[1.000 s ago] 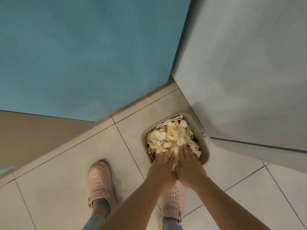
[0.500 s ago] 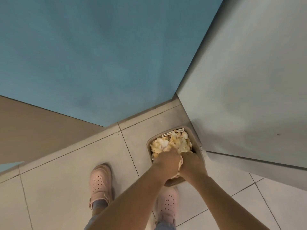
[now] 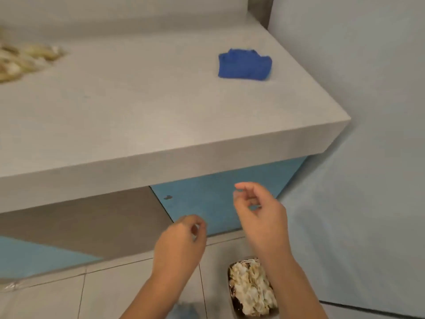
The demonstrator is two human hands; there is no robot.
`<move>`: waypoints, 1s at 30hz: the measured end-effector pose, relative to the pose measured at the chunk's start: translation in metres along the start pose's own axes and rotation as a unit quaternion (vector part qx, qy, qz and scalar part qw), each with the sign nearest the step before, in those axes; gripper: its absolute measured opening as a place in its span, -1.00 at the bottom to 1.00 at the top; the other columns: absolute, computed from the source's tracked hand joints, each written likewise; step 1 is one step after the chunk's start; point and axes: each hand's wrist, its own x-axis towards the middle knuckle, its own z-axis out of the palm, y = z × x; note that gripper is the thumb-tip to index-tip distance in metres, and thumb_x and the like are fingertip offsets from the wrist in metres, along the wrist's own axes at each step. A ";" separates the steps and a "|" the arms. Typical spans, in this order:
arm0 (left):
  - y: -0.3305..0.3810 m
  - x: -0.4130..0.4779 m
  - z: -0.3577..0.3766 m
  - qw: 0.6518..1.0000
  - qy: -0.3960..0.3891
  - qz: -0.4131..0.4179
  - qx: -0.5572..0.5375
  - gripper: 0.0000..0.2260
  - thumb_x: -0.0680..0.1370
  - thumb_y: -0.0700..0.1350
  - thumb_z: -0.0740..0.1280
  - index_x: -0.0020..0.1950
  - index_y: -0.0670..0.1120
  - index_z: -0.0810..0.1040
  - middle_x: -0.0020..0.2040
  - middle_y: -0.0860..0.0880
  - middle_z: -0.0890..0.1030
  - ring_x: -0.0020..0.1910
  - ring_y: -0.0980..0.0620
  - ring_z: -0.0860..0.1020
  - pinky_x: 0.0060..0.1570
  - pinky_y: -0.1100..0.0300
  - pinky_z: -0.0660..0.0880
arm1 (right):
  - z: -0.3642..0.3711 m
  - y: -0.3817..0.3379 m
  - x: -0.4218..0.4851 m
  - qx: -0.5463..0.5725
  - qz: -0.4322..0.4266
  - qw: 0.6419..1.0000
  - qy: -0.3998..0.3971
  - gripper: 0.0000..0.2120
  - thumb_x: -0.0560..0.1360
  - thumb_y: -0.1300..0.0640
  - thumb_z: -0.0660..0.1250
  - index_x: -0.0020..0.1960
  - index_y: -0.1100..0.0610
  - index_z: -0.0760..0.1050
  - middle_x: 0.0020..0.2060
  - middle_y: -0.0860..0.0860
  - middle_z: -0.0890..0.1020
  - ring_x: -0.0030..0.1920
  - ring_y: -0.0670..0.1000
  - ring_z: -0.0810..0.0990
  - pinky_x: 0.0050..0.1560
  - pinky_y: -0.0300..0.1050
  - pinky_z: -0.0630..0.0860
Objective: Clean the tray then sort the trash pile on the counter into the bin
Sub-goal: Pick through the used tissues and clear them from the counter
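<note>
Trash pile (image 3: 21,62) at the far left of the counter (image 3: 138,116), blurred and cut by the frame edge, well apart from both hands.

Compared with 0.5 s ago, no more pressing into the bin. Left hand (image 3: 181,240) and right hand (image 3: 259,217) now up in front of the blue cabinet face, clear of the bin (image 3: 230,282), with the view tilted up to take in the counter top. Left fingers loosely curled, right fingers loosely bent with thumb and forefinger apart. Nothing plainly held in either, though too blurred to rule out a small scrap. Reads as 1 load packed down and let go, and a turn back toward the counter for the next.

Bin on the tiled floor at the lower right, near the pale wall, partly behind the right forearm. Heaped to the rim with pale, crumpled scraps (image 3: 250,288), so little room left by the look of it. Likely needs more compacting to take the rest of the pile.

Blue cloth (image 3: 245,66) bunched near the counter's right corner, well apart from both hands. No tray in view.
</note>
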 end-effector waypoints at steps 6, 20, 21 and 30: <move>0.022 -0.012 -0.132 0.983 0.162 0.007 -0.087 -0.90 0.53 0.02 0.29 -0.16 0.15 0.57 -0.36 0.19 0.55 -0.40 0.15 0.50 -0.38 0.24 0.40 | 0.029 -0.120 0.012 0.009 -0.083 0.991 -0.100 -0.82 0.50 0.15 0.33 -0.10 -0.15 0.54 -0.24 -0.15 0.60 -0.21 -0.17 0.52 -0.23 -0.45 0.40; -0.183 0.151 -0.392 0.974 0.208 -0.075 -0.037 -0.86 0.51 -0.01 0.35 0.05 0.05 0.61 -0.12 0.11 0.57 -0.24 0.11 0.53 -0.26 0.26 0.40 | 0.304 -0.288 0.111 -0.220 -0.192 0.916 -0.274 -0.25 0.36 -0.21 0.43 0.45 -0.14 0.18 0.34 -0.14 0.27 0.33 -0.13 0.31 0.20 -0.26 0.33; -0.198 0.165 -0.405 0.980 0.188 -0.068 -0.021 -0.84 0.51 -0.01 0.36 0.08 0.04 0.60 -0.09 0.09 0.55 -0.19 0.10 0.53 -0.20 0.25 0.42 | 0.329 -0.293 0.123 -0.246 -0.190 0.907 -0.284 -0.12 0.32 -0.25 0.44 0.49 -0.12 0.08 0.43 -0.09 0.16 0.42 -0.07 0.21 0.31 -0.18 0.29; -0.237 0.281 -0.475 0.967 0.095 0.105 0.214 -0.27 0.35 0.17 0.47 0.44 0.02 0.27 0.41 -0.11 0.23 0.42 -0.12 0.18 0.39 0.06 0.19 | 0.457 -0.280 0.212 -0.443 -0.244 0.801 -0.321 0.09 0.19 -0.56 0.22 0.51 -0.21 -0.24 0.51 0.05 -0.30 0.50 0.14 -0.33 0.47 0.22 -0.26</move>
